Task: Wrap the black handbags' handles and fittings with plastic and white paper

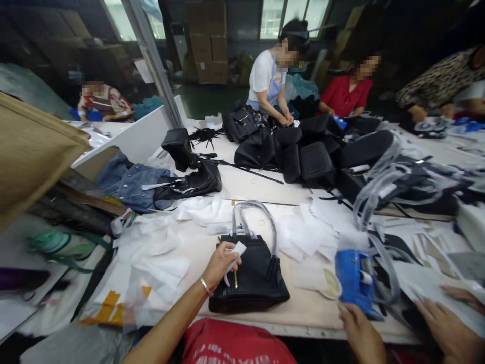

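Note:
My left hand (223,265) pinches a white strip (238,248), possibly paper, above a black handbag (261,278). The bag stands on the table in front of me, its handles (265,210) wrapped in clear plastic. A gold-coloured zip (236,279) shows on its front beneath the strip. To the right, my right hand (361,331) is at the table's front edge with its fingers closed; what they hold, if anything, is unclear. Just beyond those fingers are a round, yellowish shallow dish or roll (331,284) and a blue tape dispenser (354,280).
Another person's hands (447,318) rest on white sheets at the far right. White sheets (159,263) cover the left side. Black bags (314,162) are heaped across the table, near a denim garment (129,182). Several people work beyond. A brown carton (34,151) juts in at left.

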{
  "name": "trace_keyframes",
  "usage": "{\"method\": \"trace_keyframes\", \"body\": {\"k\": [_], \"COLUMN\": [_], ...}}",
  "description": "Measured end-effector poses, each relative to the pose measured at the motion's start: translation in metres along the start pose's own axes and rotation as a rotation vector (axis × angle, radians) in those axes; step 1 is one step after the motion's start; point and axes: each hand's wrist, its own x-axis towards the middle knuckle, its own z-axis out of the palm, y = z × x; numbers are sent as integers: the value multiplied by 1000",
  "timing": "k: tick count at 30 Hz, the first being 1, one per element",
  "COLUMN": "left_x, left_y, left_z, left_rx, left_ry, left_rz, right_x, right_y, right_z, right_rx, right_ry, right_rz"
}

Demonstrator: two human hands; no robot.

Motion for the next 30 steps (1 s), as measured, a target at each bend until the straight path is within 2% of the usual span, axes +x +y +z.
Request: {"method": "trace_keyframes", "body": {"k": [1, 3, 5, 7, 10, 14, 17, 20, 22, 27, 30], "left_x": [0, 0, 0, -1, -2, -3, -3, -2, 0, 10, 14], "left_y": [-1, -3, -5, -6, -6, -5, -3, -1, 1, 1, 1], "left_z": [0, 1, 1, 1, 0, -1, -1, -2, -2, -7, -13], "left_rx": [-1, 11, 37, 60, 68, 40, 15, -38, -98, -327, -456], "left_ry": [1, -4, -9, -5, 3, 1, -17, -41, -50, -102, -171], "left_rz": [4, 10, 22, 40, 62, 80, 64, 45, 33, -70, -162], "right_x": [-7, -21, -31, -37, -36, -26, -17, -7, -3, -14, -17], "right_y": [-23, -77, -133, -178, -212, -219, -220, -220, -217, -202, -197], "right_z": [9, 29, 49, 67, 88, 105, 108, 111, 120, 162, 177], "right_rx": [40, 248, 387, 449, 410, 307, 253, 287, 412, 797, 914], "right_ry": [-75, -322, -485, -553, -568, -524, -511, -558, -624, -746, -835], "right_rz": [-45, -209, -373, -499, -663, -821, -807, -691, -581, -215, -123]}}
